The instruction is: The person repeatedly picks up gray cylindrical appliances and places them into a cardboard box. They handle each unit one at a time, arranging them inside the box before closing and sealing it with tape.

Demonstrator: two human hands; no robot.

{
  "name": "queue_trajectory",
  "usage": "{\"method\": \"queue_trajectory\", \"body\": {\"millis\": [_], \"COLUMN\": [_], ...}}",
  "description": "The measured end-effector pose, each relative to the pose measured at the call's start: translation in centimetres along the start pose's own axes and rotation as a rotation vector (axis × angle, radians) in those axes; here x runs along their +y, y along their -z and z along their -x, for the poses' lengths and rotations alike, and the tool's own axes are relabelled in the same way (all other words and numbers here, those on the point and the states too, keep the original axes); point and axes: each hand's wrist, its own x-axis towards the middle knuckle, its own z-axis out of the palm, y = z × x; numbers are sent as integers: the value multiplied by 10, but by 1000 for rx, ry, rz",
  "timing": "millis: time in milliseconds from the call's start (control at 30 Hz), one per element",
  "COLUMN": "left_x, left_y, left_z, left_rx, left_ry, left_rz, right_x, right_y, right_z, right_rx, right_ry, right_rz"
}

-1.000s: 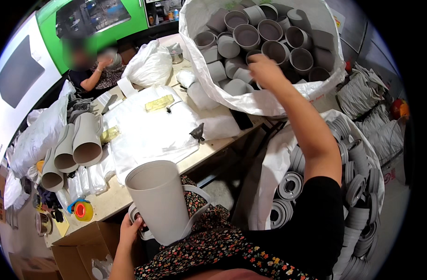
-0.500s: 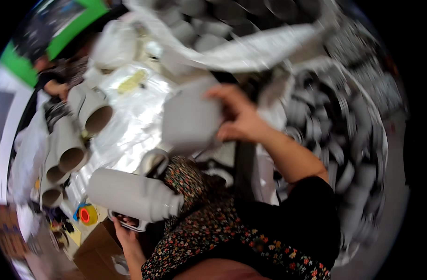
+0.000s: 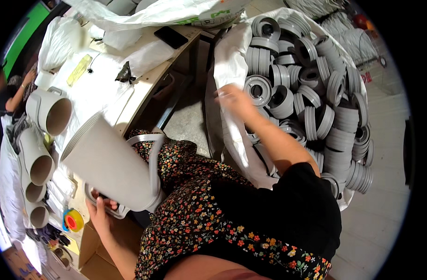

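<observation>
My left hand (image 3: 100, 210) grips the handle of a grey plastic jug (image 3: 108, 161), low at the left in front of my apron. The jug lies tilted, with its ridged wide end toward the upper left and its other end against the apron. A pale handle-like strip (image 3: 154, 163) loops beside its right side. My right hand (image 3: 236, 103) is over the near-left edge of a large white sack (image 3: 233, 65), its fingers stretched out and slightly blurred, and I see nothing in them. Inside the sack are many grey ring-shaped plastic parts (image 3: 311, 77), several stacked together.
On the table (image 3: 150, 100) at the left lie plastic sheeting, a black phone (image 3: 170, 37) and a yellow tape roll (image 3: 74, 220). Several grey jug shells (image 3: 39, 168) stand along its far-left side. A cardboard box (image 3: 99, 256) is below. Another person's arm (image 3: 18, 95) shows at far left.
My right hand has left the grey piece it held and moved to the sack's edge. The jug in my left hand has turned, wide end now up-left. The view has swung right.
</observation>
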Motion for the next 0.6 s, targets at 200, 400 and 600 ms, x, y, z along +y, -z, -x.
{"method": "queue_trajectory", "body": {"millis": [200, 400, 600], "left_x": [-7, -5, -27], "left_y": [-15, -6, 11], "left_z": [-25, -18, -16], "left_rx": [98, 175, 175], "left_ry": [37, -56, 77], "left_rz": [-38, -365, -65], "right_x": [185, 257, 212], "right_y": [145, 128, 189], "right_z": [13, 16, 4], "right_rx": [455, 602, -155], "right_ry": [-799, -1155, -526], "right_rz": [804, 1009, 1090]}}
